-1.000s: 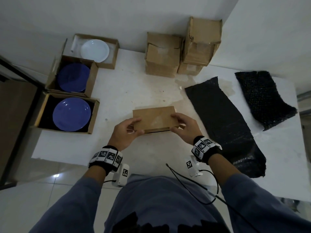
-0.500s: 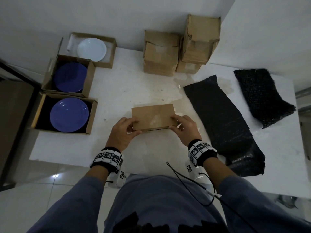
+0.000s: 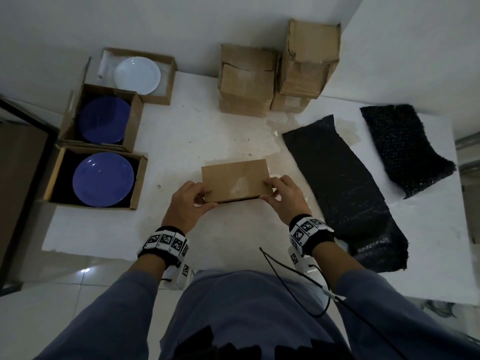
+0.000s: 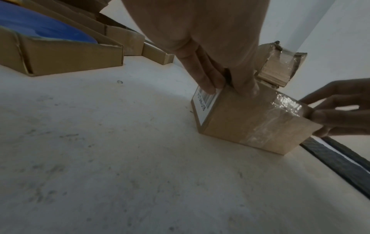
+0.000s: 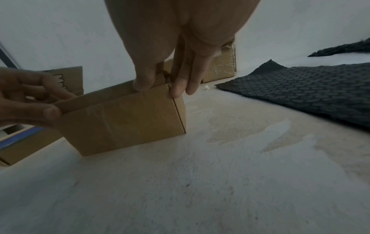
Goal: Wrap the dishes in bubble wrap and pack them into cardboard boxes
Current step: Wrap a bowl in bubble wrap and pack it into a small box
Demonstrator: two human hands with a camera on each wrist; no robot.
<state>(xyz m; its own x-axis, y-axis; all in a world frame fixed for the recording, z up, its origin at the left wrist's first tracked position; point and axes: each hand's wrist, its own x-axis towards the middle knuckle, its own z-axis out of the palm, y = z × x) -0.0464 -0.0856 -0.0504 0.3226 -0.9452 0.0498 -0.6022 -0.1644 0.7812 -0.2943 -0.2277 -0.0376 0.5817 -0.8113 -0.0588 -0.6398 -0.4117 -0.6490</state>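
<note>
Nearest the person, on the white counter (image 3: 233, 229), both hands work a small closed cardboard box (image 3: 235, 179) sealed with clear tape. The left hand (image 3: 188, 203) pinches its near left corner, thumb on the near face and fingers over the top edge; the right hand (image 3: 281, 197) pinches the near right corner the same way. The step in hand looks like opening this box for packing. The next move likely calls for breaking the tape and lifting the flaps.

To the right lie two black bubble wrap sheets (image 3: 337, 178), flat and unused. Left and farther off, three open boxes each hold an unwrapped dish: a near blue plate (image 3: 103, 179), a second blue plate (image 3: 104, 119) and a white plate (image 3: 137, 75). Farthest, closed stacked cartons (image 3: 306, 58) stand against the wall.
</note>
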